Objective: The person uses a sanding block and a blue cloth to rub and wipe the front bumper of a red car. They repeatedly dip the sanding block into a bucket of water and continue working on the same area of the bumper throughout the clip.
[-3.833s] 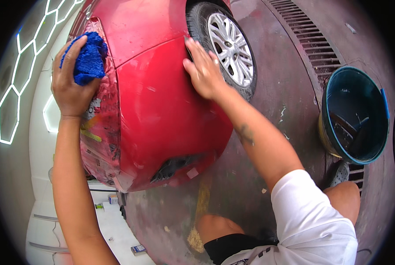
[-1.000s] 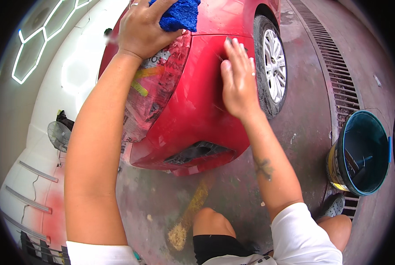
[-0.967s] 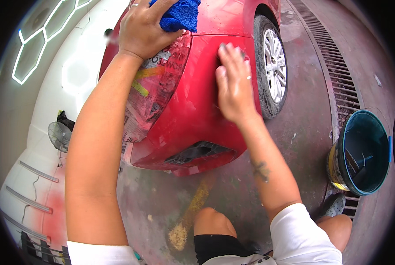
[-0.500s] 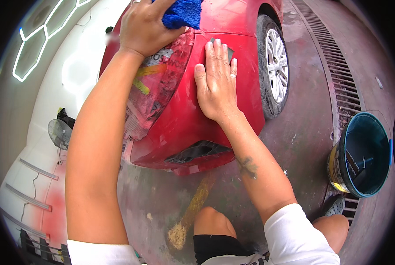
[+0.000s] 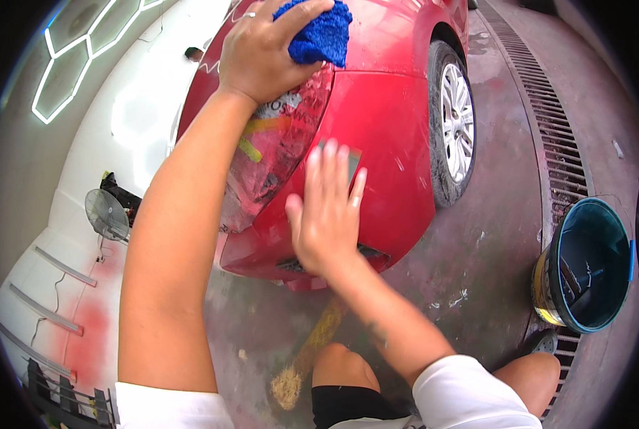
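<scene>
A bunched blue cloth [image 5: 323, 37] is gripped in my left hand [image 5: 266, 61], at the top of the view over the red car's corner. My right hand [image 5: 327, 207] lies flat with fingers stretched and apart on the red bumper [image 5: 394, 193], slightly smeared by motion. Under its fingertips is a thin dark grey sheet that looks like sandpaper [image 5: 354, 161], partly hidden by the fingers. Left of that hand, a masked panel [image 5: 255, 171] of printed paper under film, with yellow tape strips, covers part of the car's corner. A dark opening [image 5: 372, 254] sits low in the bumper.
A blue-green bucket [image 5: 595, 207] with dark items inside stands at right beside a floor grate [image 5: 548, 114]. The car's wheel [image 5: 457, 121] is right of the bumper. A fan [image 5: 106, 214] and wall rails [image 5: 66, 266] are at left.
My right hand has slid down and left over the bumper, with the grey sheet under its fingers. My left hand still holds the blue cloth; the whole view has shifted slightly.
</scene>
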A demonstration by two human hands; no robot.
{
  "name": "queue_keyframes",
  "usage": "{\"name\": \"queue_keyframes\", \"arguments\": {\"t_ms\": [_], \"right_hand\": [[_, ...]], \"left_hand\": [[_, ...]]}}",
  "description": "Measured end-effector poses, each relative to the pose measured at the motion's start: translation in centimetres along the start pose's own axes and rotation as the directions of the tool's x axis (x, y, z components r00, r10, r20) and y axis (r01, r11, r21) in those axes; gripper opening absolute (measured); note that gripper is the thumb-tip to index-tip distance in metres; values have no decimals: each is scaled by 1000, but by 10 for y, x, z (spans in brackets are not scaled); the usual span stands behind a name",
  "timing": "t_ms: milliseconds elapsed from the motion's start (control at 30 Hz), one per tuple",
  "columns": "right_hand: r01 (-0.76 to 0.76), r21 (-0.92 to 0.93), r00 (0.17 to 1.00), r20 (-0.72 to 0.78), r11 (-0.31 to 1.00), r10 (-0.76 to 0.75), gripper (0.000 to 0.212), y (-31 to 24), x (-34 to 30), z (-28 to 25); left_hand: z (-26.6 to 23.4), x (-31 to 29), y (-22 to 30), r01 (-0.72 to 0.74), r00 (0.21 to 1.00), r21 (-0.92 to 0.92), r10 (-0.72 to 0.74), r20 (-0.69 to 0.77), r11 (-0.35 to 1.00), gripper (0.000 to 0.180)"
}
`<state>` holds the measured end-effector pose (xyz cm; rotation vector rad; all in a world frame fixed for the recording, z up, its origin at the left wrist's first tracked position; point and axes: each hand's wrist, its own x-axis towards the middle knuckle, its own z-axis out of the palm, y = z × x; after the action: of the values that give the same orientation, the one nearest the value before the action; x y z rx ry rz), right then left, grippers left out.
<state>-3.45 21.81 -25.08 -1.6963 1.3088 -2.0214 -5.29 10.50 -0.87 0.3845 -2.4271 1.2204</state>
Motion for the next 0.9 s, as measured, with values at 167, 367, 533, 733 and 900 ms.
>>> {"name": "queue_keyframes", "arguments": {"t_ms": [167,367,533,733,900], "right_hand": [[27,-64,1000,13,998,-26,76,18,15,-12],[16,-19,992,-123,1000,-18,70,37,71,-10],[52,-47,998,20,998,-51,70,24,32,-20],[14,-30,997,-70,999,-17,70,47,90,-11],[29,-39,999,-14,999,-29,69,37,52,-20]], "left_hand": [[12,3,-6,8,1000,15,-8,12,1000,84],[8,-3,-5,-7,1000,4,7,0,1000,72],[14,3,-11,26,1000,16,-26,12,1000,87],[19,-8,-17,-12,1000,20,13,-14,1000,84],[15,6,-16,-18,999,23,19,-30,1000,85]]}}
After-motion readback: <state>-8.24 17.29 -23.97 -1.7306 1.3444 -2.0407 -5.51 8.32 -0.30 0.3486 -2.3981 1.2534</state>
